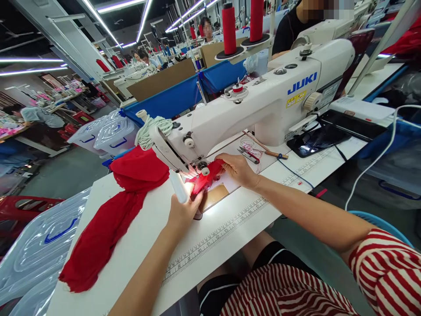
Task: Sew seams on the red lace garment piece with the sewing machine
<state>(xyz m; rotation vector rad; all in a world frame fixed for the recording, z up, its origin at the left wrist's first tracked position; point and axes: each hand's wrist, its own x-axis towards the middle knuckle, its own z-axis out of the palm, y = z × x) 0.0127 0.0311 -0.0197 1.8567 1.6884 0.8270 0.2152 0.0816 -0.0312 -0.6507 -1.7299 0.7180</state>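
A piece of red fabric (206, 179) lies under the needle area of a white sewing machine (243, 96). On its near left side, my left hand (184, 208) grips the edge between thumb and fingers, partly hidden behind the white lamp (178, 186). My right hand (239, 169) pinches the fabric's far right end, just right of the machine head. The needle and presser foot are mostly hidden by the head and the cloth. To the left, a larger heap of red cloth (108, 228) stretches across the white table (158, 239).
Thread snips (249, 154) and a wooden-handled tool (276, 155) lie right of my right hand. Farther right is a black phone-like device (317, 138). Red thread cones (229, 30) stand behind the machine. Lidded plastic boxes (42, 237) flank the table's left edge.
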